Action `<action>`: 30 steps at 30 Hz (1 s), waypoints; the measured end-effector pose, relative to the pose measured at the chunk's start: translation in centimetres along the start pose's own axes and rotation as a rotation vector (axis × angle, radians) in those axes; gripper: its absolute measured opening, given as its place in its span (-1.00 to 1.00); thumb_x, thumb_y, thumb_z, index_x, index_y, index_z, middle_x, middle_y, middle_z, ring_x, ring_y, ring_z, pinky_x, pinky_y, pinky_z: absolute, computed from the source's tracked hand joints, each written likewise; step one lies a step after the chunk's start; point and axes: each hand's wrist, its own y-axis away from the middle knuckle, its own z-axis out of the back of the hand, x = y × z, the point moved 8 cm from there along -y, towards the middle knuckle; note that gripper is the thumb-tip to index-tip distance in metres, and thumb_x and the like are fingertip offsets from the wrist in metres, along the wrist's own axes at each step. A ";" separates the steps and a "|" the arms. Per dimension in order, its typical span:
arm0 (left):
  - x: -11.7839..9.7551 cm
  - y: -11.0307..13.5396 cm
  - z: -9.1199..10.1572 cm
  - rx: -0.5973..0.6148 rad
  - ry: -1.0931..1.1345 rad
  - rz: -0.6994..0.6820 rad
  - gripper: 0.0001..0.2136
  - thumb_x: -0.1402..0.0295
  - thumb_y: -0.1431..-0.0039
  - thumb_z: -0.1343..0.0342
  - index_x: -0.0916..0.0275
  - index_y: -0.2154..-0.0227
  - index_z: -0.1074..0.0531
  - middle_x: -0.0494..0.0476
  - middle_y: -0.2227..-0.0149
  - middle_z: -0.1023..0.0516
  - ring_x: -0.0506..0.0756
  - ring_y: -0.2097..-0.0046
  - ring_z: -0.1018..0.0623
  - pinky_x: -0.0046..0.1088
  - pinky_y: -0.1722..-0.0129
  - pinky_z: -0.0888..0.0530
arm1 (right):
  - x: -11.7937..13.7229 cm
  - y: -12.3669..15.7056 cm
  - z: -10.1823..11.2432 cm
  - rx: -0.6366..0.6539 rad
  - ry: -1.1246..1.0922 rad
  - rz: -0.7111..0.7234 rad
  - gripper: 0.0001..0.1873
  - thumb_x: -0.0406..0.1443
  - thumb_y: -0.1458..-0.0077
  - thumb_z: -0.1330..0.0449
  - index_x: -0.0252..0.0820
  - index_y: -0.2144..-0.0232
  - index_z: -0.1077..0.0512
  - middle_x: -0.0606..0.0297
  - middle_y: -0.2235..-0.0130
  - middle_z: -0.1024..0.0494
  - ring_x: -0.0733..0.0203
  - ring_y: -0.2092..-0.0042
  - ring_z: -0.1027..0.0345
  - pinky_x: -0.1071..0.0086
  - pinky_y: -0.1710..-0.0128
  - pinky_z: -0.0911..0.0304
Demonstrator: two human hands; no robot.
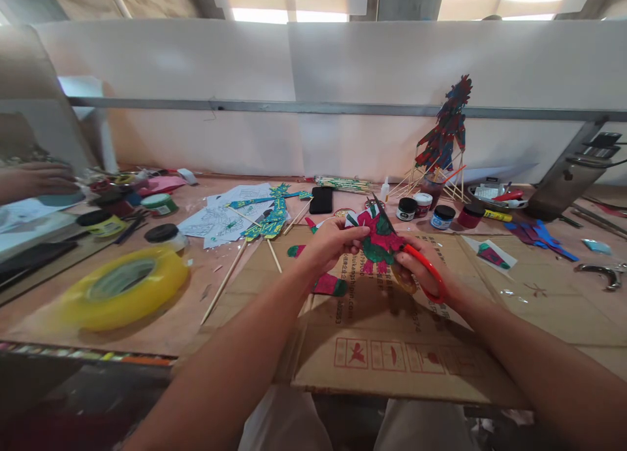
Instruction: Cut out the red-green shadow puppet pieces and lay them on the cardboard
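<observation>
My left hand (343, 238) pinches a painted paper cutout (376, 243), coloured magenta and green with some white paper at its edge. In my right hand (421, 268) are scissors with red-orange handles (438, 282). Their dark blades point up and away across the cutout; whether they are parted is hard to see. Both hands are above a flattened cardboard sheet (392, 327). Beside my left hand, more magenta and green cut pieces (329, 285) lie on the cardboard. A small painted piece on white paper (492, 255) rests to the right.
A blue and yellow paper figure on sticks (274, 212) lies left of a black phone (321, 200). Yellow tape (161, 284) is at the left. Paint jars (443, 217) stand at the back right, near a red and blue figure (447, 131). Another person's hand (42, 180) shows far left.
</observation>
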 end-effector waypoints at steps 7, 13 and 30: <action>0.4 0.1 -0.4 0.023 -0.012 0.016 -0.58 0.16 0.24 -0.63 0.27 0.53 -0.50 0.05 0.54 -0.50 -0.05 0.50 -0.42 -0.52 0.49 -0.31 | 0.2 0.0 0.1 0.001 -0.021 0.018 -0.72 -0.01 -0.14 -0.26 0.01 0.28 -0.32 0.47 0.54 -0.31 0.27 0.57 -0.15 0.36 0.59 -0.15; 0.4 0.2 -0.7 0.024 0.002 0.019 -0.56 0.16 0.30 -0.64 0.28 0.48 -0.53 0.06 0.50 -0.54 -0.05 0.49 -0.45 -0.51 0.50 -0.32 | 0.0 -0.1 -0.1 0.005 -0.036 0.016 -0.67 0.02 -0.13 -0.27 0.01 0.32 -0.27 0.45 0.55 -0.33 0.28 0.58 -0.13 0.37 0.59 -0.12; 0.7 0.1 -1.0 0.078 0.001 0.034 -0.61 0.17 0.22 -0.62 0.27 0.46 -0.57 0.13 0.47 -0.62 0.00 0.49 -0.53 -0.50 0.50 -0.31 | -0.2 -0.6 -0.1 0.029 -0.082 0.079 -0.69 -0.01 -0.14 -0.25 -0.02 0.41 -0.29 0.38 0.53 -0.41 0.29 0.59 -0.14 0.37 0.60 -0.11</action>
